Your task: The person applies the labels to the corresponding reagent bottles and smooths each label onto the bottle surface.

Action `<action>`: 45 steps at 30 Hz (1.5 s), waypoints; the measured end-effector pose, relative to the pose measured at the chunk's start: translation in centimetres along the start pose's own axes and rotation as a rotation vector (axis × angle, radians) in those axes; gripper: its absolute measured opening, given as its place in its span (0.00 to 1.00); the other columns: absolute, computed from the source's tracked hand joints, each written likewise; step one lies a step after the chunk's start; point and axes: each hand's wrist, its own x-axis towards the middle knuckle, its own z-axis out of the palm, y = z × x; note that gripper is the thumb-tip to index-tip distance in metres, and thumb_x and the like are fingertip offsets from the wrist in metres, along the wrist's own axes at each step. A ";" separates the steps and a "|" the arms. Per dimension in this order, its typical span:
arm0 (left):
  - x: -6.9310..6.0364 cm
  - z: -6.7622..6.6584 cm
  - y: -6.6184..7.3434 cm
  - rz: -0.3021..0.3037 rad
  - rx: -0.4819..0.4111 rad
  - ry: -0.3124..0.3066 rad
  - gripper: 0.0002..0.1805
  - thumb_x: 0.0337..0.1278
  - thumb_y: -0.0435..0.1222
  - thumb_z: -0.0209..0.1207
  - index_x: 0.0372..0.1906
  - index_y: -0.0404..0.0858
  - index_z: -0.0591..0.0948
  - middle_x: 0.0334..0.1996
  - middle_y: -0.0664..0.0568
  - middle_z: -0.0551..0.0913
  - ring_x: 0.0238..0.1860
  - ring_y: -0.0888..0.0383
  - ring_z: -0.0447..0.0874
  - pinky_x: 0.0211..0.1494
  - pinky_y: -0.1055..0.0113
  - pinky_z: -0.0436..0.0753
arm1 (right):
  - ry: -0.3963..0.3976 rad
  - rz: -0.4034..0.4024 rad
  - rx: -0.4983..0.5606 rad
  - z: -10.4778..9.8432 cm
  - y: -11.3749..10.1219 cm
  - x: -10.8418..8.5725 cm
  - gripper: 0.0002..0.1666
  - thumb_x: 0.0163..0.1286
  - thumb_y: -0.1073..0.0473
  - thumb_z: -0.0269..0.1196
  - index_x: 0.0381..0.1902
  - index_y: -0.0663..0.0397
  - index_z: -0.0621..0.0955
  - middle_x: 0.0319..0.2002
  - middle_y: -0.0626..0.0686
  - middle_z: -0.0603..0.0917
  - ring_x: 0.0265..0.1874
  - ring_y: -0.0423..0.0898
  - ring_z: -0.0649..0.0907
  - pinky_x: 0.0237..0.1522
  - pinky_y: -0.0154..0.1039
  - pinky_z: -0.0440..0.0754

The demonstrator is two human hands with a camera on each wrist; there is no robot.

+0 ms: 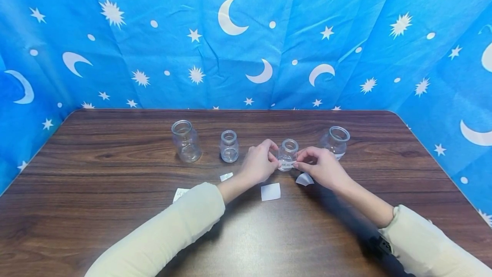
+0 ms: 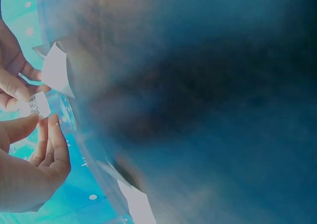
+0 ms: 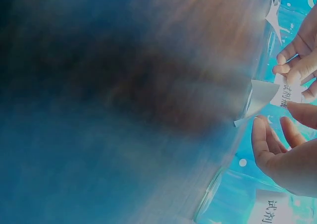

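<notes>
The left hand (image 1: 261, 163) and right hand (image 1: 323, 168) pinch opposite ends of a written label (image 1: 286, 164), stretched across the near side of a jar (image 1: 288, 153); whether it touches the glass I cannot tell. The jar fits narrowly between the hands. The round jar (image 1: 332, 144) crowds the right hand's far side; a curled paper (image 1: 304, 179) lies just nearer. To the left stand the small jar (image 1: 229, 147) and tall jar (image 1: 187, 143), a gap between them. Open table (image 1: 246, 119) separates all jars from its far edge.
</notes>
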 end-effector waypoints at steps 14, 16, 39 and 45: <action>0.3 -0.6 -0.1 -0.007 0.035 -0.044 0.15 0.48 0.36 0.66 0.42 0.40 0.77 0.25 0.56 0.82 0.27 0.62 0.78 0.34 0.69 0.74 | -0.008 0.019 0.035 -0.2 -0.1 0.0 0.13 0.57 0.66 0.65 0.39 0.64 0.75 0.32 0.55 0.82 0.32 0.47 0.82 0.35 0.41 0.77; 0.4 -0.7 -0.1 -0.007 0.044 -0.047 0.14 0.47 0.36 0.66 0.41 0.40 0.77 0.27 0.56 0.82 0.28 0.62 0.79 0.35 0.69 0.74 | -0.009 0.011 0.045 -0.2 -0.1 0.1 0.15 0.57 0.66 0.65 0.41 0.65 0.75 0.34 0.57 0.82 0.33 0.48 0.82 0.36 0.40 0.77; 1.9 -2.0 -1.0 0.114 0.050 -0.192 0.19 0.47 0.37 0.66 0.47 0.41 0.79 0.31 0.55 0.85 0.34 0.64 0.81 0.32 0.73 0.75 | -0.005 -0.268 -0.084 -0.4 1.4 0.8 0.15 0.54 0.67 0.67 0.39 0.65 0.77 0.33 0.57 0.84 0.33 0.49 0.84 0.33 0.41 0.80; 1.9 -2.1 -0.9 0.106 0.054 -0.210 0.20 0.48 0.38 0.66 0.49 0.41 0.78 0.33 0.55 0.85 0.34 0.63 0.81 0.32 0.72 0.75 | -0.011 -0.281 -0.066 -0.4 1.8 0.8 0.15 0.53 0.66 0.67 0.40 0.63 0.77 0.32 0.55 0.85 0.32 0.47 0.84 0.33 0.40 0.80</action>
